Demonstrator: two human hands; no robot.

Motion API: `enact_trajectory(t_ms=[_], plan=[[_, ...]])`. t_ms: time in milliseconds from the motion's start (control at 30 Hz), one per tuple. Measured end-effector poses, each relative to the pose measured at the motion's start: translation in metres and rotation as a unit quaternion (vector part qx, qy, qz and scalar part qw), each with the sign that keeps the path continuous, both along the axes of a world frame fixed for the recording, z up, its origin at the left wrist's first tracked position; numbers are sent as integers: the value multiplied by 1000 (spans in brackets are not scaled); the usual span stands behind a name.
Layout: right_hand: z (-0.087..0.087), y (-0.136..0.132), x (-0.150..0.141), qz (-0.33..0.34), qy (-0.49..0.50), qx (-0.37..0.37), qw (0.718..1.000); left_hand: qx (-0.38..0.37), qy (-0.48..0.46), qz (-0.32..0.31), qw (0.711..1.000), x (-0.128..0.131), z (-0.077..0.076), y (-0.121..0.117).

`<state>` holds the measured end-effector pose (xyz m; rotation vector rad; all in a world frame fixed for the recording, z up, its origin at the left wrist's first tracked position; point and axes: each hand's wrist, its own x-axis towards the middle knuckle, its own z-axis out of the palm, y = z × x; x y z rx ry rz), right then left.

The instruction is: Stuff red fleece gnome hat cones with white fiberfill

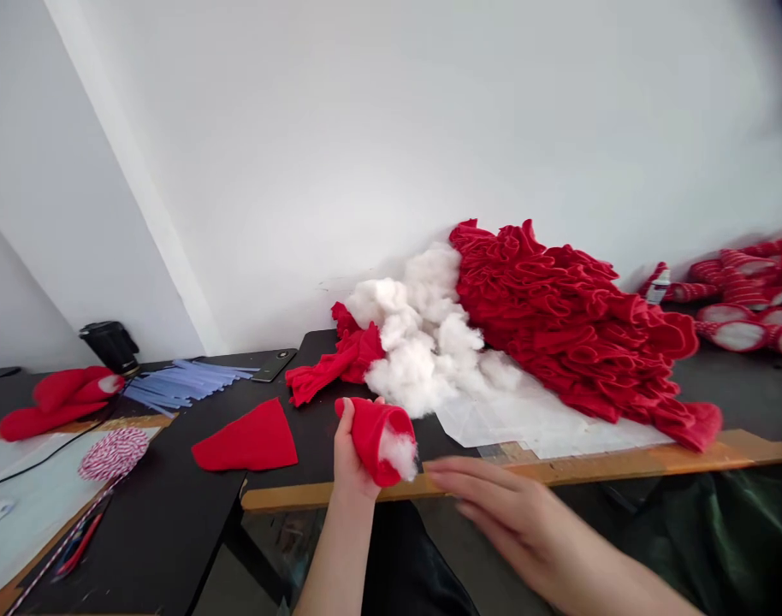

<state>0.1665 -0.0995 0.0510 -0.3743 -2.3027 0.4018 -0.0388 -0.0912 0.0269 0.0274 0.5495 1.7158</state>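
Along the bench [166, 530] front: left hand [354, 453], fingers [346, 419] wrapped round a red fabric tube [373, 436], its mouth turned toward the right hand and showing white stuffing [399, 452]. Right hand [512, 513], empty, fingers [474, 483] loosely together, just beside it. Cotton heap [417, 334] and red fabric pile [571, 316] lie within reach behind.

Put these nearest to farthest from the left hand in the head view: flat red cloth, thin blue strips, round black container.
From the left hand:
1. Flat red cloth, just left.
2. Thin blue strips, farther left.
3. Round black container, farthest left, at the back.
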Motion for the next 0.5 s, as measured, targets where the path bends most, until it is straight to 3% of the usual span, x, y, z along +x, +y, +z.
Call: enact_trajectory(t_ms=[100,200,300,400,500], plan=[[-20,5,-66,49,-11,58,997,8,-10,45,999,-2,-2,-8],[-41,5,-102,85,-3,62,994,1,0,82,997,-9,-6,-13],[-53,13,-103,103,30,-8,994,-9,0,110,994,-8,-12,-12],[-62,23,-96,31,99,-104,989,2,-11,126,992,0,-20,-6],[-74,29,-96,4,94,-108,990,-17,-12,106,994,7,-27,-1]])
